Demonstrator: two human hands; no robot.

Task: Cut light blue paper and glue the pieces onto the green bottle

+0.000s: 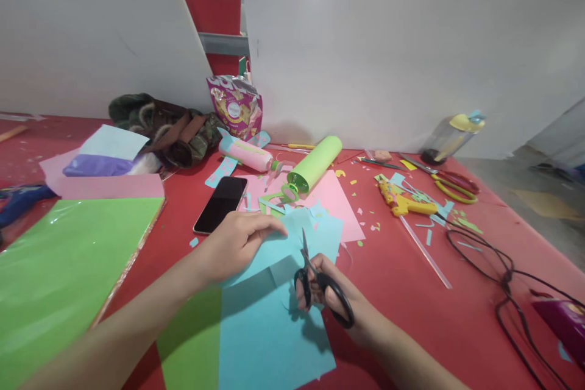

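My right hand (320, 283) grips black-handled scissors (339, 304), their blades pointing away from me over light blue paper (278, 341). The blades look slightly parted, and no paper shows between them. Over the upper part of the blue paper lies my left hand (242, 241), its fingers stretched to the right and bent a little at the tips. Whether the left fingertips press on the sheet cannot be made out. Cut blue pieces (326, 225) lie just beyond the scissors, on a pink sheet (340, 204). Green paper (189, 341) shows under the blue sheet's left side.
A phone (222, 204) lies beside my left hand. Beyond are a green paper-covered tube (315, 164), a pink one (247, 154) and a snack bag (235, 106). Right: a yellow glue gun (406, 201), its cable (498, 256), pliers (452, 186). Left: a green paper pack (68, 268).
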